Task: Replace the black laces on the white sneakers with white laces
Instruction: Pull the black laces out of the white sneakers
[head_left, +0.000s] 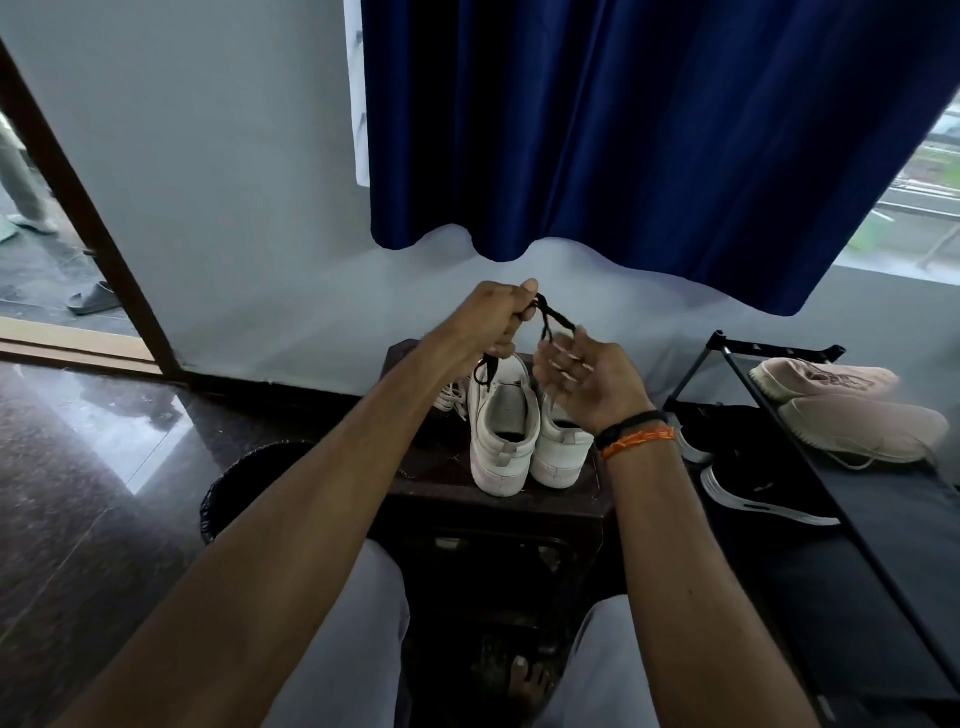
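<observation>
1. Left hand (493, 322), raised above the white sneakers (519, 431): its fingers are curled round a bunch of black lace (550, 317), thumb on top; a loose loop of the same lace hangs below the fist (485, 371) toward the left shoe.
2. Right hand (587, 374), palm up and just right of the left: its fingers are loosely spread, and the lace's far end is draped over the fingertips (571, 338). Whether they pinch it cannot be told.
3. The sneakers stand heel-near, side by side and touching, on a small dark surface (467, 493) between the person's knees. White laces (452, 397) appear to lie just left of the left shoe, partly hidden by the forearm.
4. Step in hand, as judged: gathering the removed black lace into a bundle. To do it well, the left hand should hold the coil firmly while the right feeds the free end in short turns; the hanging loop should be lifted clear of the shoe so it does not snag on the tongue.
5. Edges: the shoes sit near the surface's near edge, so a downward tug on the lace could tip them off.
6. Open room: a dark bin (249, 483) stands near-left on the floor; a shoe rack (810, 447) crowds the right. The clearest space for the hands is upward and toward the far wall.
</observation>
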